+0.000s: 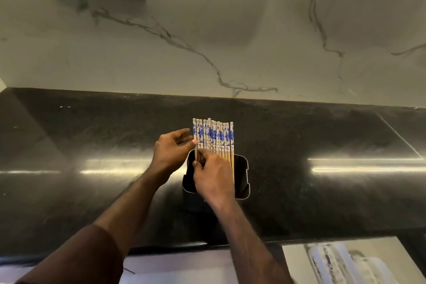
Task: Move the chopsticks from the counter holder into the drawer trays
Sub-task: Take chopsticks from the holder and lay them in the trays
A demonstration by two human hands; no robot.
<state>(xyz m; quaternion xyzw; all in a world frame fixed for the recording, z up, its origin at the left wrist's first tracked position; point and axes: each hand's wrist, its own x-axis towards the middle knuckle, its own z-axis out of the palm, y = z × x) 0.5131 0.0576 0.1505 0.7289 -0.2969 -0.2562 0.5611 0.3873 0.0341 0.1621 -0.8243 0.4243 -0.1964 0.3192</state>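
Head view: chopsticks (213, 138) standing fanned in a row in the black holder (242, 177) mid-counter (92, 191), well back from the front edge, none lifted clear. Left hand (170, 154) pinching the leftmost stick, thumb and fingers narrow; right hand (213, 178) closed around the lower shafts at the holder's mouth. Early going, seemingly: full bundle to gather, drawer (345, 260) below the front-right edge open, contents too blurred to tell.

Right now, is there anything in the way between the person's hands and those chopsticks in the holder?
Nothing visible. Both hands are already at the chopsticks: the left hand pinches the leftmost one, and the right hand reaches over the black holder onto the lower shafts. The counter around them shows nothing else.
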